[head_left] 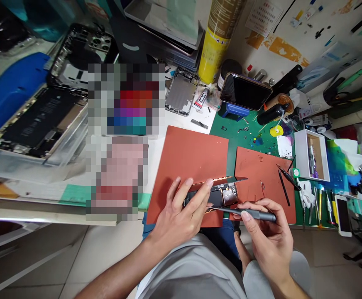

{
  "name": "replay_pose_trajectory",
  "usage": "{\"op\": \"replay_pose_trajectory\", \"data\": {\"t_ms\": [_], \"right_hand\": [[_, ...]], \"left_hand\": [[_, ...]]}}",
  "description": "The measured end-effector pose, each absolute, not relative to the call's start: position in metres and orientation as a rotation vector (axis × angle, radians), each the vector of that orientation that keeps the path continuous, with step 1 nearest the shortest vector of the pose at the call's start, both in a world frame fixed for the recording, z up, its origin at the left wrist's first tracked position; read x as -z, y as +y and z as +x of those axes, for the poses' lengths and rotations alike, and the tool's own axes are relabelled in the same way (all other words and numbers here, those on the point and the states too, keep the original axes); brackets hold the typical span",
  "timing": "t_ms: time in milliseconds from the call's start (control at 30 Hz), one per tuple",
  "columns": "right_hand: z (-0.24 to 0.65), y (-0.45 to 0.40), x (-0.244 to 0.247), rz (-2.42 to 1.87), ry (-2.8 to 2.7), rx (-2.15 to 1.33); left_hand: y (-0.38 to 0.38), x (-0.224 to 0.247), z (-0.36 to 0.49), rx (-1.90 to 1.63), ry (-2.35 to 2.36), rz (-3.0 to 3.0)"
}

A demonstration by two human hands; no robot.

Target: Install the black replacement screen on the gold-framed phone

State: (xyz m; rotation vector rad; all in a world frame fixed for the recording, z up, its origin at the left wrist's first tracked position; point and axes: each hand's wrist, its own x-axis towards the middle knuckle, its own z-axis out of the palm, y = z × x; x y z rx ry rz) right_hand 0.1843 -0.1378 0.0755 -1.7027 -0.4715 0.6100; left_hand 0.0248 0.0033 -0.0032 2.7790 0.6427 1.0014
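Note:
An opened smartphone [217, 197] lies near the front edge of a reddish-brown mat [193, 149], its dark battery and camera module exposed. Along its far side a thin panel stands tilted up. My left hand [182, 209] reaches across the phone and holds it, fingers long over the battery area and the raised panel; the thumb is mostly hidden. In my right hand [272, 236] is a slim dark grey screwdriver [258, 214], pinched between thumb and fingers. It lies almost level, its shaft pointing left to the phone's near edge beside my left fingers. Where exactly the tip touches is hard to see.
A second reddish mat [249, 166] on the right carries tweezers [288, 177] and small parts. Behind stand a phone on a blue stand [235, 112] and a yellow spray can [212, 58]. Right lie a white box [302, 145] and several tools; left, another opened phone [40, 120].

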Motion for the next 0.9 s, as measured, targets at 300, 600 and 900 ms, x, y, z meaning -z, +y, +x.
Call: {"op": "replay_pose_trajectory", "data": {"t_ms": [300, 600, 900], "right_hand": [[0.184, -0.134, -0.081, -1.747, -0.489, -0.590], [0.183, -0.133, -0.085, -1.759, -0.511, -0.570], [0.184, -0.132, -0.087, -1.732, -0.597, -0.560]], "left_hand": [[0.003, 0.003, 0.025, -0.992, 0.642, 2.788], [0.004, 0.002, 0.025, -0.995, 0.637, 2.788], [0.005, 0.002, 0.026, -0.999, 0.630, 2.784]]}}
